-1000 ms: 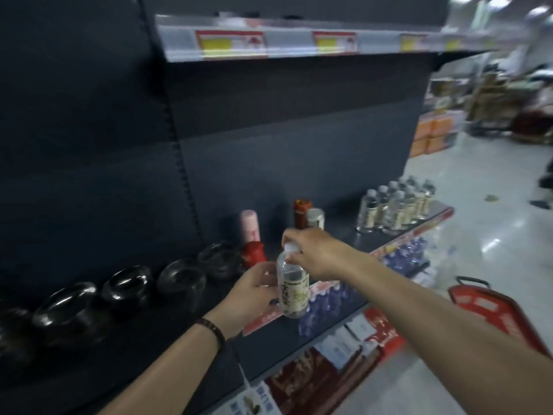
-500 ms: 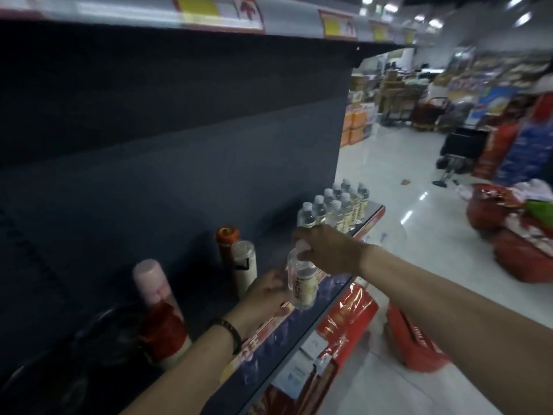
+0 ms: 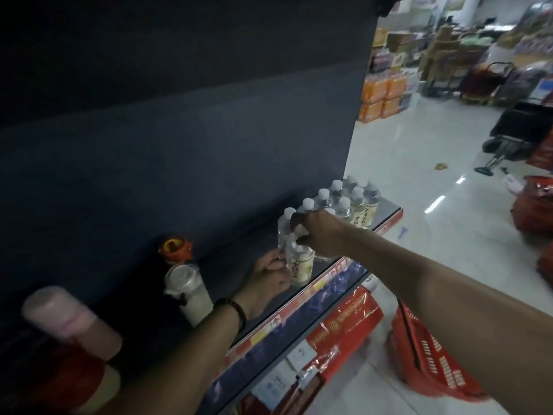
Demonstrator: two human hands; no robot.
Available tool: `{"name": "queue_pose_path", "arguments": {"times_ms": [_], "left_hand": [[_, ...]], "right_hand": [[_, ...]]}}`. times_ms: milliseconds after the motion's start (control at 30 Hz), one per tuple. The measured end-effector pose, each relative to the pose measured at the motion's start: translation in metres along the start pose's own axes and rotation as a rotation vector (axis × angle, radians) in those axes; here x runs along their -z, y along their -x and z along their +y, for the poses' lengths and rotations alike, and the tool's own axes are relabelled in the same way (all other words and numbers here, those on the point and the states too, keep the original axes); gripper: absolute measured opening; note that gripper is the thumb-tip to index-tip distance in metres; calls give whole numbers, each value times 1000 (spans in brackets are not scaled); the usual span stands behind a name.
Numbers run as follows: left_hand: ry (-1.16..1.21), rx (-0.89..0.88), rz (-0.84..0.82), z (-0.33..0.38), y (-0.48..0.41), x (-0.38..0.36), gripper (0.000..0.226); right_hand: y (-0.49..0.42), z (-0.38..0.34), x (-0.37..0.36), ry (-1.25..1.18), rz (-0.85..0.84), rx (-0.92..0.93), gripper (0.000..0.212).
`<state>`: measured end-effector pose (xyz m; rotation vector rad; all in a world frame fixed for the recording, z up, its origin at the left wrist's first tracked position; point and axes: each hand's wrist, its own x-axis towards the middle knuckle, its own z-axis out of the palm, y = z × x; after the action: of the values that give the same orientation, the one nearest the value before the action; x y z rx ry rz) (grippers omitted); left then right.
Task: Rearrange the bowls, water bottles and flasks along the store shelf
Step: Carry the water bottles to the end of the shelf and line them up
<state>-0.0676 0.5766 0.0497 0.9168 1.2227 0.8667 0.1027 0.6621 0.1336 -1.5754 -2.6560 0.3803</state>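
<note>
Clear plastic water bottle (image 3: 299, 265), frame centre, at the shelf (image 3: 386, 209) front: right hand (image 3: 317, 235) pinches its cap, left hand (image 3: 266, 277) grips its side. Bottle cluster (image 3: 353, 205) seemingly near-complete; flasks (image 3: 185, 289), lower left, apparently not yet arranged.

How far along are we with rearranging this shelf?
Done: a cluster of water bottles stands at the shelf end. In hand: the right hand grips one more bottle by its cap, the left hand holds its body, beside that cluster. Remaining: letting go; possibly the white flask, orange-lidded flask, pink flask; bowls are out of view.
</note>
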Motion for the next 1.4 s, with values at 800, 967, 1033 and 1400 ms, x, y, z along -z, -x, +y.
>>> {"name": "queue_pose_path", "arguments": {"times_ms": [800, 967, 1033, 1400], "left_hand": [[-131, -37, 207, -12, -89, -55, 53], [-210, 22, 220, -11, -79, -52, 37], [-316, 76, 218, -11, -70, -45, 36], [-1065, -19, 372, -10, 73, 41, 15]], "right_hand": [[-64, 86, -19, -35, -46, 82, 44], [-58, 86, -13, 25, -13, 94, 52], [-54, 78, -12, 85, 34, 93, 48], [-9, -65, -43, -137, 18, 376, 38]]}}
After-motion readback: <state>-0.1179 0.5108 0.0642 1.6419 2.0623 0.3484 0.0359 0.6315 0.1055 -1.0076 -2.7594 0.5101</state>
